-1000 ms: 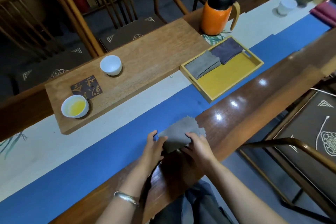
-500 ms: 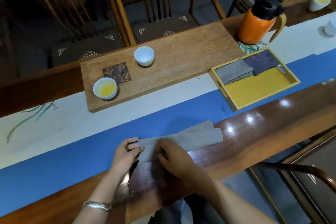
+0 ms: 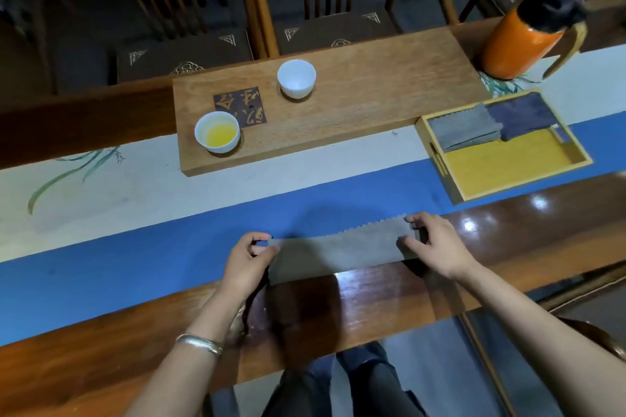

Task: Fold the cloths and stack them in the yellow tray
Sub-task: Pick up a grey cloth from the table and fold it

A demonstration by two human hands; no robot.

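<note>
Grey cloth (image 3: 342, 249) (pinched at ends)

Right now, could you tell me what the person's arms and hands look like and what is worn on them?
Both forearms are bare, with no sleeves or gloves in view. The left hand has a silver metal bangle around its wrist. The right hand and its wrist carry no visible jewellery or watch. No rings can be made out on either hand.

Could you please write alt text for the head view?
Left hand and right hand pinch the ends of a grey cloth stretched over the table. A yellow tray to the right holds two folded cloths.
</note>
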